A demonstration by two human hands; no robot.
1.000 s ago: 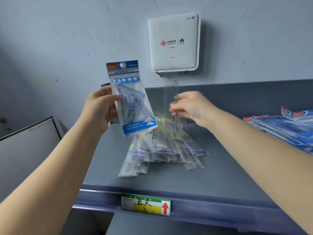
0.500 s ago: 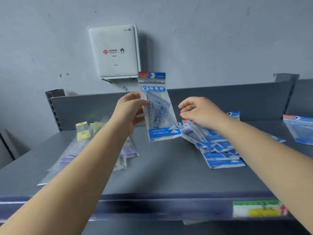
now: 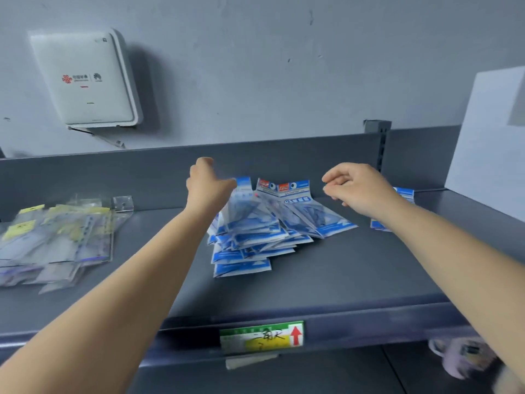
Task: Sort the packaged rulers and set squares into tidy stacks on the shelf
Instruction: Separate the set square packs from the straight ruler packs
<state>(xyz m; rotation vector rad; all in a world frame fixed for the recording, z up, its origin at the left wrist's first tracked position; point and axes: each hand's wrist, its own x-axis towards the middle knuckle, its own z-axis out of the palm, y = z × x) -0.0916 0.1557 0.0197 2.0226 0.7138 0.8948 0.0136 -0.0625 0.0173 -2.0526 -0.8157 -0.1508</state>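
Set square packs (image 3: 255,234): blue pile in the middle of the shelf (image 3: 355,268); top pack blurry
Left hand (image 3: 206,184): over the pile; grip on the top pack hard to tell
Right hand (image 3: 355,187): above the pile, fingers loosely bent, holding nothing
Ruler packs (image 3: 56,240): clear pile, far left

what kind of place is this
Probably a stationery shop or its stockroom: a grey metal shelf carries a handwritten price label on its front rail, and many identical blue set square packs lie heaped on it.
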